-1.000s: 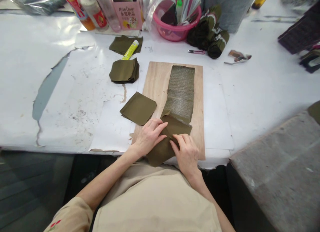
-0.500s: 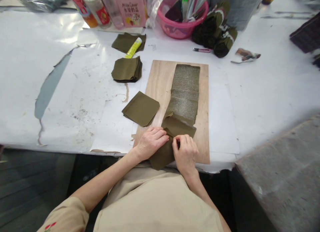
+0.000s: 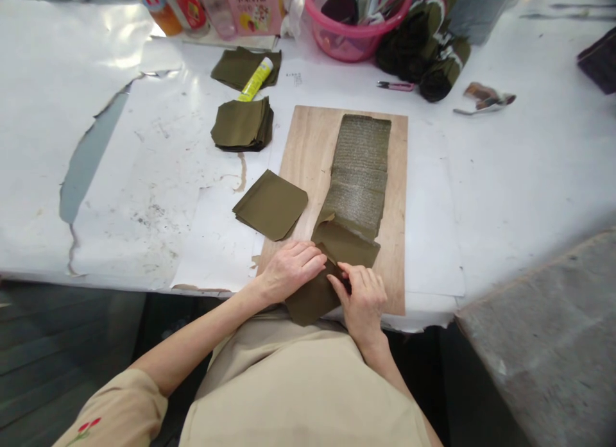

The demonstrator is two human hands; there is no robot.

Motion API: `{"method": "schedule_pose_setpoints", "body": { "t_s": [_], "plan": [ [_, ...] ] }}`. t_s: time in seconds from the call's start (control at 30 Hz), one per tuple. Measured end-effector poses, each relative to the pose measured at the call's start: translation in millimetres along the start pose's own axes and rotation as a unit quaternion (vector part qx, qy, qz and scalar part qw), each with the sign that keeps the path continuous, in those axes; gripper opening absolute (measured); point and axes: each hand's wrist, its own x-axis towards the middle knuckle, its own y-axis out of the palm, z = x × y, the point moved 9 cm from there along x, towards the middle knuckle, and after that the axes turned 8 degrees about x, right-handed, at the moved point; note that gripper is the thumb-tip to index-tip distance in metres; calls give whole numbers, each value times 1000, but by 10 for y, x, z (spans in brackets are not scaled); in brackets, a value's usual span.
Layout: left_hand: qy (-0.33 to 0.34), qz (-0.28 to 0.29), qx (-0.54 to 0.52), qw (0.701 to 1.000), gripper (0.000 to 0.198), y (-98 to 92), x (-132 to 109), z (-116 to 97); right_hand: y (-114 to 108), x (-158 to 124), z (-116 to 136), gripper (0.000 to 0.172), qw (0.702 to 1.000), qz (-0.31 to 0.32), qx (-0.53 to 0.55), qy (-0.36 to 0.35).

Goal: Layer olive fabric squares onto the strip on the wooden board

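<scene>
My left hand is closed on the upper left edge of an olive fabric piece, its fingers together. This piece hangs slightly over the table's front edge. My right hand is at the same piece's upper right edge, thumb and forefinger apart, the forefinger touching the fabric or just above it. Just beyond lies another olive piece with a curled left corner. It adjoins a strip of overlapping pieces with whitish, streaked surfaces on a wooden board. What lies under my left fingers is hidden.
An olive fabric stack overlaps the board's left edge. Farther back are two more stacks, a yellow tube, pink thread snips, a pink basket and dark fabric rolls. A grey surface borders the right.
My right thumb and forefinger have parted from a pinch, and that hand has shifted slightly right. My left hand stays on the fabric. The camera view has shifted a little.
</scene>
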Motion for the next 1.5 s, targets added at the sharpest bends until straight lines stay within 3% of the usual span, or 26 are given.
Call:
{"method": "schedule_pose_setpoints", "body": {
  "t_s": [0.23,0.4,0.6,1.0,1.5],
  "plan": [
    [39,3,43,998,26,-38,33,-20,19,-2,15,20,999,-1,-36,-10],
    [84,21,-2,996,31,-9,45,-66,12,-14,33,20,999,-4,-44,-23],
    [74,21,-47,996,31,-4,36,-33,3,-6,62,20,998,-11,-61,-32],
    [75,48,5,996,29,-11,29,-92,24,-43,59,19,997,1,-64,-46],
    [124,-8,51,991,22,-62,29,-165,5,-46,111,15,991,2,-92,-97]
  ]
}}
